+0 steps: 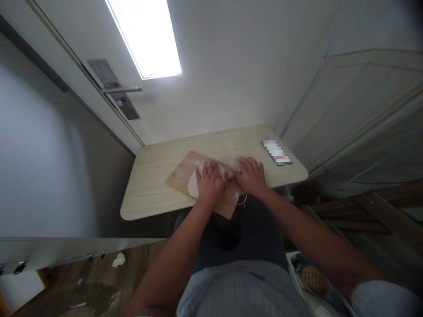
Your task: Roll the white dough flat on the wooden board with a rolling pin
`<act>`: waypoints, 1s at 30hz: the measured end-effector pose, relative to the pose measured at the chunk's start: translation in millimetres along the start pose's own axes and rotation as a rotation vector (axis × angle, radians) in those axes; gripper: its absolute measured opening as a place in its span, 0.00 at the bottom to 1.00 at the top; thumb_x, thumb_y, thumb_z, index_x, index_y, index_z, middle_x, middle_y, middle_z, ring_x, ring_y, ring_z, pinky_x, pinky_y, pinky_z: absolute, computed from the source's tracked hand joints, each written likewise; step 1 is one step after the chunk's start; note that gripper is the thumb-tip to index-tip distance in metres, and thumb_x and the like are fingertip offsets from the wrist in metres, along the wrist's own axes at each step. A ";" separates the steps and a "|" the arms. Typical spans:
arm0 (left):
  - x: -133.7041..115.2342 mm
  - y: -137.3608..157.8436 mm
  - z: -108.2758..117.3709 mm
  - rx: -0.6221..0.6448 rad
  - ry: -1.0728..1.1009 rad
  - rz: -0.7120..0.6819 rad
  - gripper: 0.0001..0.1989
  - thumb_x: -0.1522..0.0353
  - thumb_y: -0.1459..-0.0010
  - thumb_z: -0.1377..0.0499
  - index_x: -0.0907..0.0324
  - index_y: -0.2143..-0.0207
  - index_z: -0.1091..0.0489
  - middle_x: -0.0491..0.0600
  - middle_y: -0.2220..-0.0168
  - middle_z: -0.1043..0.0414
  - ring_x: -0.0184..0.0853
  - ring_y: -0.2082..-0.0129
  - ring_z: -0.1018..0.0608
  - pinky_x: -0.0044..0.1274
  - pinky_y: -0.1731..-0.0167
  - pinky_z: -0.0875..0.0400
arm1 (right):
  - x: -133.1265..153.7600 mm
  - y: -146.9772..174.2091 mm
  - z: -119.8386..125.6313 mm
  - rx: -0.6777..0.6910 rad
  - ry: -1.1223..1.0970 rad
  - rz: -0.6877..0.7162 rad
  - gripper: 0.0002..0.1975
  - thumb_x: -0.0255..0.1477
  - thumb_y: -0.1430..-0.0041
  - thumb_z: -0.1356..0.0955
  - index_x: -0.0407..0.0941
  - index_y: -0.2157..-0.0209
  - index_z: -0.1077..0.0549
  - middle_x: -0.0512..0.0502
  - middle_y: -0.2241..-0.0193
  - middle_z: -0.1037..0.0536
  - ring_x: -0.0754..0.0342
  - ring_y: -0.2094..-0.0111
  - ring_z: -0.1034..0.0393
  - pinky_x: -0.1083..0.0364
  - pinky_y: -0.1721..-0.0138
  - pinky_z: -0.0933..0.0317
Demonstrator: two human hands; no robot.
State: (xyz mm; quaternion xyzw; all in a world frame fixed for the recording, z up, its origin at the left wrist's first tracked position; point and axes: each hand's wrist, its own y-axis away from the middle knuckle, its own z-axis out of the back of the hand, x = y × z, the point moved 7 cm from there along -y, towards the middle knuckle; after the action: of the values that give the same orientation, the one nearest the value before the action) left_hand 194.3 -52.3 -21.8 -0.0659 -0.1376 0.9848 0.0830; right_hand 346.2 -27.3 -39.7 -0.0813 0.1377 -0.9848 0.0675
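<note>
A thin, pale round of dough [193, 184] lies on a wooden board [183, 172], which is set at an angle across the table edge. My left hand [211, 180] is palm down over the dough with its fingers stretched and apart, covering much of it. Just to its right is my right hand [251, 176], also palm down near the board's right corner, fingers extended and slightly blurred. Between the two thumbs runs a short pale strip [234, 171]; whether it is dough or a tool I cannot tell. White powder dusts the board.
The light wooden table [148, 193] stands against a white door with a metal handle [122, 89]. A blurred-out phone-like object [277, 152] lies at the table's right end. A container with a round brown item [313, 281] is low on my right. Crumpled white paper [119, 259] is on the floor.
</note>
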 end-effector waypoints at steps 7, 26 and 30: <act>15.0 -32.8 -6.3 0.016 0.012 0.027 0.31 0.53 0.30 0.65 0.58 0.36 0.40 0.55 0.34 0.40 0.47 0.34 0.40 0.47 0.37 0.49 | 7.9 -34.9 -4.5 0.019 0.021 -0.026 0.27 0.45 0.30 0.45 0.46 0.42 0.30 0.40 0.37 0.34 0.36 0.38 0.47 0.34 0.40 0.56; 43.0 -102.3 -20.2 0.043 0.051 0.005 0.25 0.57 0.29 0.62 0.55 0.44 0.32 0.55 0.40 0.33 0.46 0.39 0.36 0.50 0.38 0.48 | 13.0 -109.7 -31.0 0.161 0.047 -0.035 0.29 0.49 0.33 0.45 0.47 0.44 0.28 0.36 0.43 0.29 0.35 0.43 0.41 0.32 0.44 0.51; 44.2 -111.0 -20.0 0.029 0.057 -0.004 0.24 0.58 0.29 0.61 0.56 0.46 0.31 0.55 0.41 0.32 0.46 0.40 0.35 0.49 0.38 0.50 | 13.4 -117.4 -34.3 0.188 0.043 -0.030 0.29 0.49 0.33 0.46 0.47 0.45 0.28 0.35 0.43 0.29 0.35 0.43 0.42 0.32 0.44 0.51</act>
State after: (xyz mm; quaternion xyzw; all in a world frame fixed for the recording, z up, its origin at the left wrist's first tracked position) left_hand 170.3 66.2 -14.3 -0.0926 -0.1209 0.9843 0.0896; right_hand 314.1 91.4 -37.2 -0.0555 0.0447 -0.9958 0.0570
